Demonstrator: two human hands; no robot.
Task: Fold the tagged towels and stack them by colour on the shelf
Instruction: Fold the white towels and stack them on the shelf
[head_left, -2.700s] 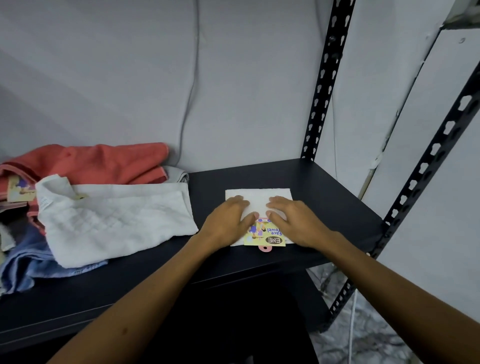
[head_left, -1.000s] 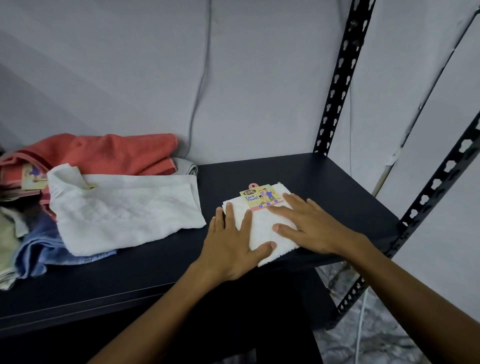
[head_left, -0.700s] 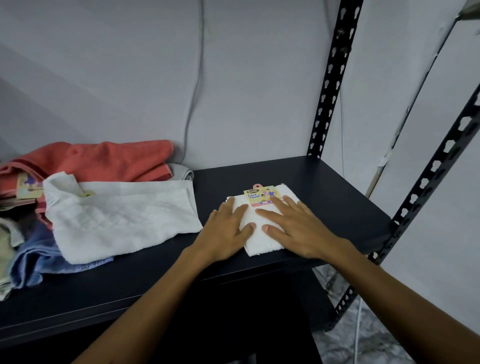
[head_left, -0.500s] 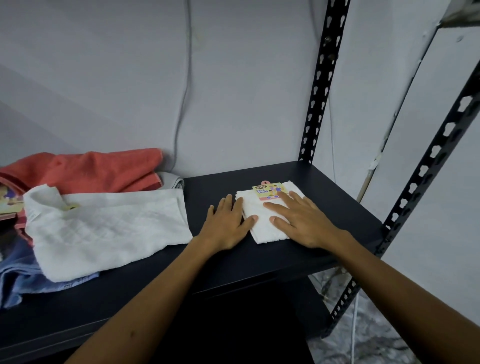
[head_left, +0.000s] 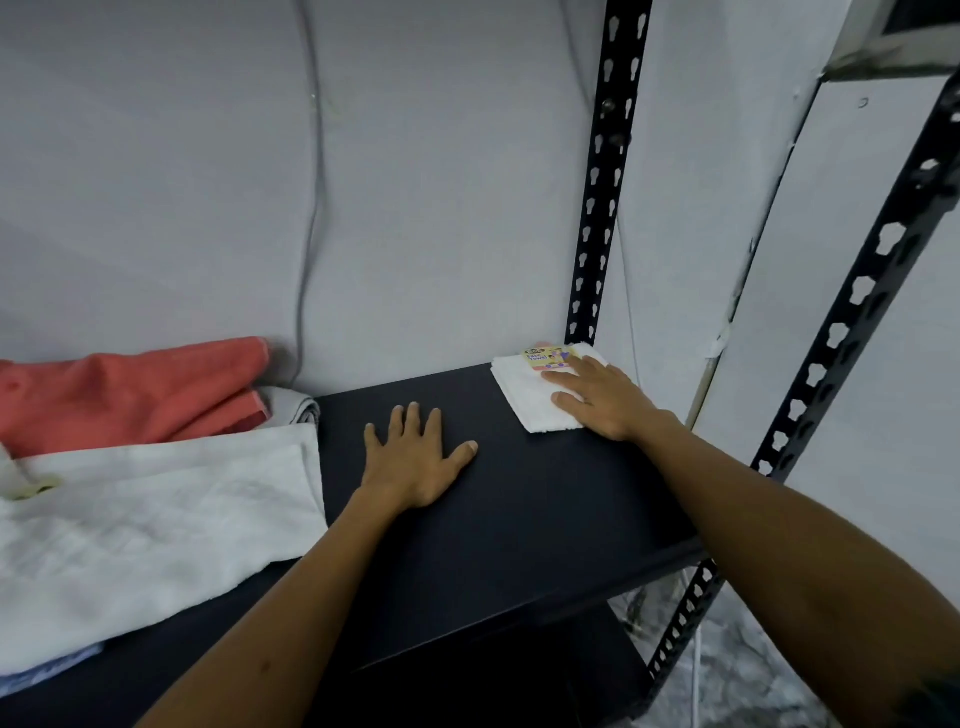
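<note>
A small folded white towel with a yellow tag lies in the back right corner of the black shelf, against the wall. My right hand rests flat on top of it, fingers spread. Flat on the bare shelf to the left lies my left hand, palm down, holding nothing. An unfolded white towel is spread on the shelf's left side. Behind it lies a red towel, with a grey towel peeking out beside it.
A black slotted upright stands at the shelf's back right corner, another upright at the front right. A blue towel edge shows under the white one at the lower left. A cable runs down the wall.
My right hand has slid the folded towel back and right into the shelf's corner. My left hand has come off the towel and now lies on the bare shelf.
</note>
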